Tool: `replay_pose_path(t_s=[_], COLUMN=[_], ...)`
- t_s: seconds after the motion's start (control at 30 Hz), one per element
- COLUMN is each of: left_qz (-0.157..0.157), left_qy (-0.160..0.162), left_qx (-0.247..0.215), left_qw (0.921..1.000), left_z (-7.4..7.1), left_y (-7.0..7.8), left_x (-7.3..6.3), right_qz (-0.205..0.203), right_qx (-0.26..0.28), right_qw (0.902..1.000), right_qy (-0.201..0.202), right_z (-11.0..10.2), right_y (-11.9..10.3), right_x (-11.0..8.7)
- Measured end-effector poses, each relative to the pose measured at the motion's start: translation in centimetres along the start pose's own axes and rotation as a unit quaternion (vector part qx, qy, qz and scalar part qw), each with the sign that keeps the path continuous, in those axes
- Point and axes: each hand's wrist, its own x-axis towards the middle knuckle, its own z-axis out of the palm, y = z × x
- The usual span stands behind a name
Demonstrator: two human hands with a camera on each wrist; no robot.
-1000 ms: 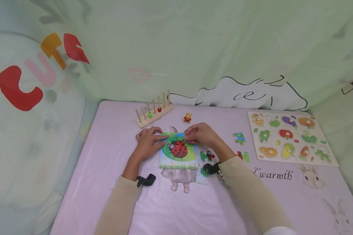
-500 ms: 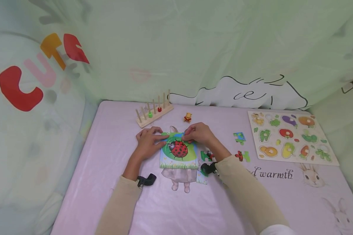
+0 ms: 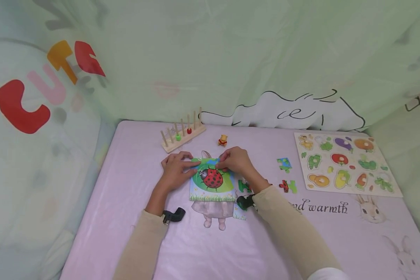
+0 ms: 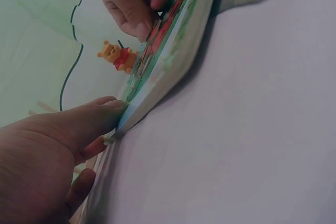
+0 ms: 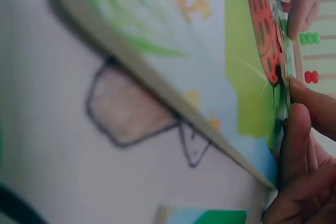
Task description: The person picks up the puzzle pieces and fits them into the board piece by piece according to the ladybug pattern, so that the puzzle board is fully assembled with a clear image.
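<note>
A square ladybug jigsaw board (image 3: pixel 212 193) lies on the table in front of me. My left hand (image 3: pixel 175 169) rests at its left edge; in the left wrist view the thumb (image 4: pixel 100 116) touches the board's edge and the fingers lie beside the corner. At the upper right of the board, my right hand (image 3: pixel 238 160) pinches a small jigsaw piece (image 3: pixel 214 161) between thumb and fingertips, over the blue and green part of the picture. Much of that piece is hidden by the fingers.
Loose jigsaw pieces (image 3: pixel 284 164) lie to the right, some near the right forearm. Behind the board stand a wooden peg rack (image 3: pixel 183 139) with green and red beads and a small bear figure (image 3: pixel 223 140). A vegetable puzzle board (image 3: pixel 350 183) lies at the far right.
My right hand has shifted slightly left along the board's top, and its forearm has moved left, uncovering more of a loose piece. The left hand stays in place.
</note>
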Motion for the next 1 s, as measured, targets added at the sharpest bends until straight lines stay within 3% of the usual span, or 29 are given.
replay_pose_path(t_s=[0.57, 1.0], left_qz=[-0.005, -0.077], left_qy=[0.008, 0.031], left_qx=[-0.006, -0.014], left_qw=[0.9999, 0.9964], left_z=[0.2, 1.6], left_y=[0.4, 2.8], left_x=[0.2, 1.8], right_qz=[-0.007, -0.009], right_qx=[-0.035, -0.026], right_qw=[0.9989, 0.9988], right_qy=[-0.030, -0.039], right_z=[-1.0, -1.1], right_y=[0.5, 0.4], right_x=[0.5, 0.6])
